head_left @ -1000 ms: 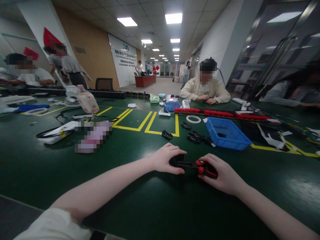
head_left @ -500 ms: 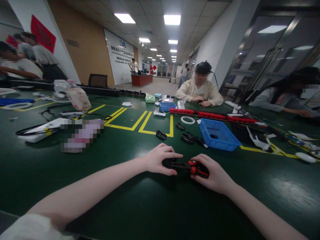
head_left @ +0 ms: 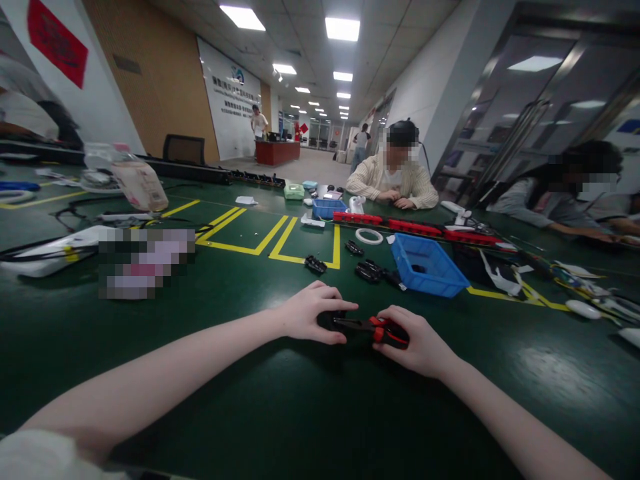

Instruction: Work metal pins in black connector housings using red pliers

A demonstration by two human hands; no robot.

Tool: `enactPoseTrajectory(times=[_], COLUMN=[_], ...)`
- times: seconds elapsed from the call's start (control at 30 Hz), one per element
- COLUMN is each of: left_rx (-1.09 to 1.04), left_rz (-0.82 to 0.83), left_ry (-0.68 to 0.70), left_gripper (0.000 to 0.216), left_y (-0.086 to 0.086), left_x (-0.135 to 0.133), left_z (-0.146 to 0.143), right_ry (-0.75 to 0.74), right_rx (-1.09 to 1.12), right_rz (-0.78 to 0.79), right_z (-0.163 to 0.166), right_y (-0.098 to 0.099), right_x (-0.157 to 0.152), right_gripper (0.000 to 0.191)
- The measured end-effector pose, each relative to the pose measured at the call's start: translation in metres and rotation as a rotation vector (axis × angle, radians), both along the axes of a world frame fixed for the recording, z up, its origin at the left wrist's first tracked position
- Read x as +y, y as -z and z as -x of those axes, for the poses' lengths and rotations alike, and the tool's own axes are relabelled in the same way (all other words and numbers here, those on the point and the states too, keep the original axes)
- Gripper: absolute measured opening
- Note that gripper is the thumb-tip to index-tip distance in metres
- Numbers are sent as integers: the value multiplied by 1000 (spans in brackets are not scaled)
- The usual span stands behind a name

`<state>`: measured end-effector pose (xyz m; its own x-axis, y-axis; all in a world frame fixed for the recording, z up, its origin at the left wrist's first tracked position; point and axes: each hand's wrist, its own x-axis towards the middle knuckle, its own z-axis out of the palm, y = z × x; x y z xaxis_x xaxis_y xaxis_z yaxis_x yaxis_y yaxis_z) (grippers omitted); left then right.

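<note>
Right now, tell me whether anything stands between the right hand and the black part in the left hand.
Only the pliers, held in the right hand, their tip reaching the black part in the left hand; nothing else visible lies between.

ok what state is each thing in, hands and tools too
Left hand: gripping a black part
Right hand: closed on long-nose pliers
Long-nose pliers: nose at the black part, bite unclear
Larger blue bin: open-topped, black item inside
Plastic bottle: pink cap on
Ceiling lights: lit
</note>
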<state>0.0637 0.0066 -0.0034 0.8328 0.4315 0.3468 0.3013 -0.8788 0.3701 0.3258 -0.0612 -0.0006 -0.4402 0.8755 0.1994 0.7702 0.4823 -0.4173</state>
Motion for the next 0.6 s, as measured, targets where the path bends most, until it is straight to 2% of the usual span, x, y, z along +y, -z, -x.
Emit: enactPoseTrajectory(times=[0.17,0.4,0.6], left_rx=[-5,-84,-173], left_rz=[13,-88,-35], left_ry=[-17,39,87], left_gripper=[60,44,38], left_y=[0,5,10], left_x=[-1,1,2], left_z=[1,1,-1], right_ry=[7,52,82], right_rx=[-16,-42,-68], right_rz=[-17,-110,-212], right_z=[4,3,5], right_y=[2,8,3], right_x=[-1,-2,-4], right_gripper=[28,30,30])
